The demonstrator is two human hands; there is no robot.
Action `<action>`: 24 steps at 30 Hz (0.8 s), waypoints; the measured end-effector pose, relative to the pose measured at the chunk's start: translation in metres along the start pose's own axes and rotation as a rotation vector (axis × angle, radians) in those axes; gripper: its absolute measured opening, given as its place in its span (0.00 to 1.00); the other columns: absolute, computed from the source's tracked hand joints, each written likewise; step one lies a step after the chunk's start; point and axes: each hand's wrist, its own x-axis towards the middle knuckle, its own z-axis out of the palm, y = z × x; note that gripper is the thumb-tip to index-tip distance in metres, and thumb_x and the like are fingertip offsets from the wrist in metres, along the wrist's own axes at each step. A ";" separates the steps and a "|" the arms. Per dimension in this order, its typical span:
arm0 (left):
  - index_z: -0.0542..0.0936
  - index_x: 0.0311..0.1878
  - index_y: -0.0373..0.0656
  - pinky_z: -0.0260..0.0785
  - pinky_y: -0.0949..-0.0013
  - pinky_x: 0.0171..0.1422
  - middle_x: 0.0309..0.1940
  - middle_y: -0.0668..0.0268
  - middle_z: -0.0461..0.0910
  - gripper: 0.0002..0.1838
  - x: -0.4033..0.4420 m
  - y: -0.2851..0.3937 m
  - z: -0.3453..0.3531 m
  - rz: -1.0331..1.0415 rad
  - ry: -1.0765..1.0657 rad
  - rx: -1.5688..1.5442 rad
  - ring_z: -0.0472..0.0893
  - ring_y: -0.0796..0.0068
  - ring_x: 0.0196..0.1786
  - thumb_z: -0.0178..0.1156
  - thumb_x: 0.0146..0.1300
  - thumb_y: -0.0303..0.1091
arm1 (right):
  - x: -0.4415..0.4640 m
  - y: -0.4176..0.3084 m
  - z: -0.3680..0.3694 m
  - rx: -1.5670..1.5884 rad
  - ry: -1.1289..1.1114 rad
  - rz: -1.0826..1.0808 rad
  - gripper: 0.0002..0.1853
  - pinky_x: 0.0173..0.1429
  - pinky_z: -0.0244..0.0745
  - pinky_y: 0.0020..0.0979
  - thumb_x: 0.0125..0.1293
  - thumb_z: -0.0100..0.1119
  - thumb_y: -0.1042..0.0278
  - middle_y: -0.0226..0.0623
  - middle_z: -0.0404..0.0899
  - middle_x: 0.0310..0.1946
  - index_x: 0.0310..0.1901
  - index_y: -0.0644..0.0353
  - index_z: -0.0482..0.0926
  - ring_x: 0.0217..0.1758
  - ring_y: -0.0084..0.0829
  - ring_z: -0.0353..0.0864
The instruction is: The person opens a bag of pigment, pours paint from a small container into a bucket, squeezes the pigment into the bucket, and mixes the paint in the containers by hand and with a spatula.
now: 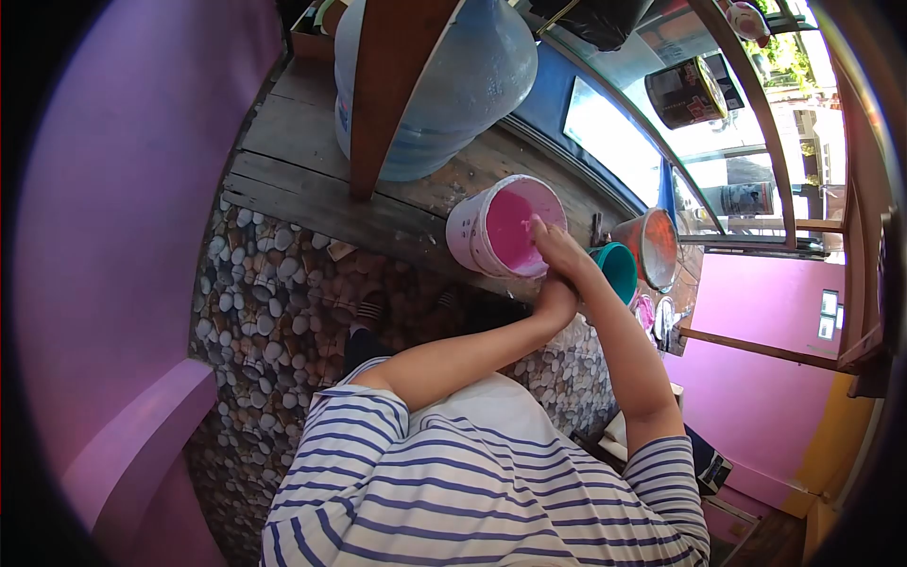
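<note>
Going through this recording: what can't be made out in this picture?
All in the head view:
- Left hand: mostly hidden by the right forearm; its grip cannot be told.
- Right hand: too small to tell what its fingers hold.
- Pale bucket: outside marks too small to read.
- Jug: partly behind the post, top edge cut off.

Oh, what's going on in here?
A person in a striped shirt has the right hand at the rim of a white bucket holding pink liquid, perhaps paint. The left hand is partly hidden behind the right forearm. The bucket stands on wooden boards, with a teal container nearby. Whether either hand grips anything is unclear.
</note>
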 end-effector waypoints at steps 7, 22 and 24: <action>0.67 0.58 0.32 0.70 0.54 0.57 0.51 0.41 0.77 0.20 -0.004 0.006 -0.004 -0.141 0.034 -0.130 0.78 0.46 0.57 0.51 0.68 0.34 | 0.015 0.022 0.015 0.052 0.082 0.079 0.26 0.64 0.66 0.52 0.73 0.40 0.54 0.70 0.77 0.47 0.46 0.74 0.78 0.55 0.63 0.76; 0.68 0.54 0.32 0.71 0.61 0.40 0.39 0.54 0.79 0.17 0.001 0.001 -0.004 -0.327 0.069 -0.183 0.80 0.66 0.35 0.46 0.75 0.38 | 0.005 0.015 -0.003 0.117 -0.011 0.079 0.26 0.47 0.74 0.40 0.74 0.46 0.50 0.50 0.82 0.29 0.38 0.70 0.81 0.36 0.40 0.83; 0.69 0.53 0.33 0.70 0.62 0.38 0.37 0.55 0.79 0.17 0.000 0.005 -0.007 -0.374 0.065 -0.209 0.78 0.68 0.33 0.45 0.75 0.40 | -0.002 0.005 -0.014 0.268 -0.139 0.233 0.28 0.43 0.75 0.35 0.74 0.46 0.46 0.40 0.80 0.23 0.40 0.69 0.83 0.29 0.31 0.80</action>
